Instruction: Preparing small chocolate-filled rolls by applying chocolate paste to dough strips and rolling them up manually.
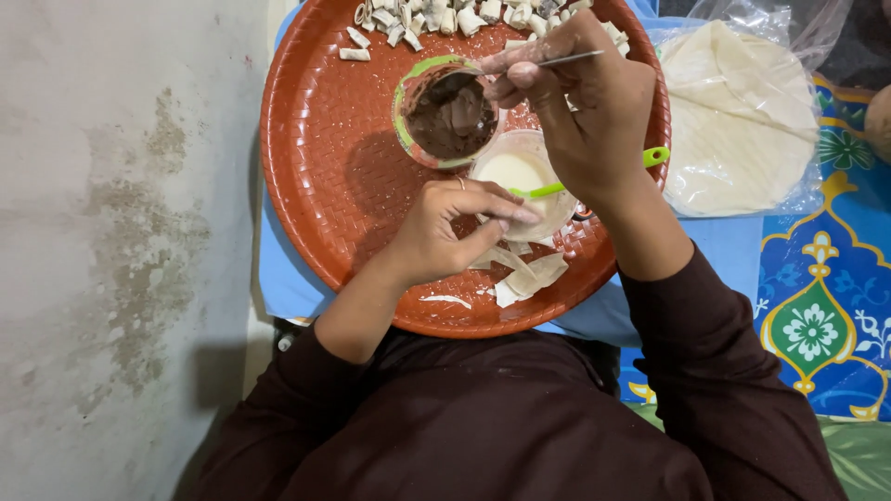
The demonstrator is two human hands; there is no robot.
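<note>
A round red woven-pattern tray (pixel 325 167) rests on my lap. On it stands a green-rimmed cup of dark brown filling (pixel 452 116) and, just below it, a clear bowl of white paste (pixel 516 173) with a green utensil (pixel 594 174) in it. My right hand (pixel 580 102) grips a thin metal spoon (pixel 566 59) over the cup's right edge. My left hand (pixel 445 227) pinches a pale strip of dough wrapper (pixel 520 271) beside the paste bowl. More wrapper strips lie under it.
Several small rolled pastry pieces (pixel 445 19) lie along the tray's far edge. A stack of round flat wrappers in a clear plastic bag (pixel 738 121) sits to the right on a blue surface. A patterned mat (pixel 821 306) lies further right, a stained wall (pixel 121 232) to the left.
</note>
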